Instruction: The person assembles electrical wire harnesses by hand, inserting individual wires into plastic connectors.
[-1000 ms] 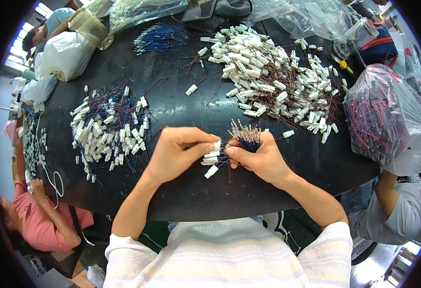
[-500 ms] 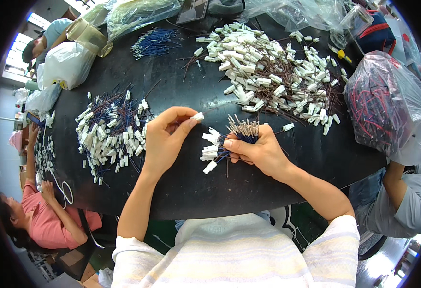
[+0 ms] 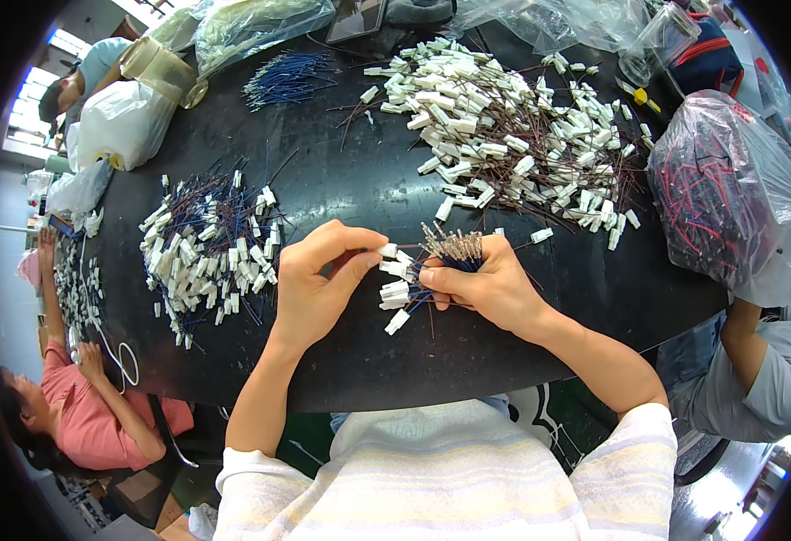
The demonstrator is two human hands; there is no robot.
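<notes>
Between thumb and forefinger, my left hand (image 3: 323, 279) pinches a white plastic connector (image 3: 388, 252) with a thin brown wire running right, toward the bundle. My right hand (image 3: 490, 284) is closed around a bundle of blue wires (image 3: 456, 263), their metal terminals (image 3: 450, 242) pointing up and away. Several white connectors (image 3: 394, 293) on wires stick out of the left side of that grip. A large heap of white connectors on brown wires (image 3: 503, 135) lies beyond my right hand. Left of my left hand is a smaller pile of connectors with blue and brown wires (image 3: 208, 248).
Loose blue wires (image 3: 287, 81) lie at the far side of the black table (image 3: 350, 361). A clear bag of red and dark wires (image 3: 715, 198) stands at the right, near a yellow-handled tool (image 3: 640, 96). Other people sit at the left, far left and right.
My left hand has moved slightly right and down, bringing its connector up beside those at my right hand. My right hand has stayed nearly in place, still around the bundle.
</notes>
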